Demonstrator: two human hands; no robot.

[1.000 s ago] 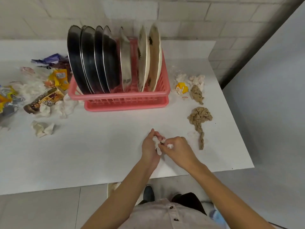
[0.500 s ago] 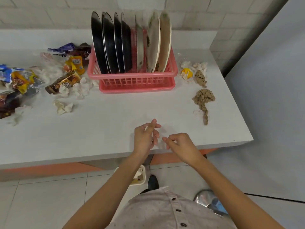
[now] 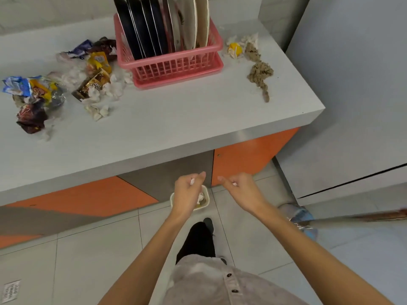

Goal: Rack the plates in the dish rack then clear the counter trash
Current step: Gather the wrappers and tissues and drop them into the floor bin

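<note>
Several dark and pale plates point(image 3: 154, 25) stand upright in the pink dish rack point(image 3: 176, 69) at the back of the white counter point(image 3: 176, 124). My left hand point(image 3: 187, 192) hangs below the counter edge, directly over a small pale bin point(image 3: 206, 202) on the floor, with its fingers closed on a scrap of white paper point(image 3: 192, 181). Beside it my right hand point(image 3: 240, 190) pinches another small white scrap point(image 3: 234, 184). Wrappers and crumpled tissues point(image 3: 92, 84) lie left of the rack. Brown crumpled paper point(image 3: 259, 72) and a yellow scrap point(image 3: 234, 49) lie to its right.
More crushed snack packets point(image 3: 33, 100) lie at the counter's far left. Orange and grey cabinet fronts point(image 3: 248, 155) run under the counter. A grey wall point(image 3: 352, 84) stands on the right, with a blue and silver object point(image 3: 301, 219) on the tiled floor beside my dark shoe point(image 3: 208, 224).
Both hands have drawn back off the counter and dropped below its edge, carrying white scraps. The left hand now hangs over the floor bin. The view has tilted down.
</note>
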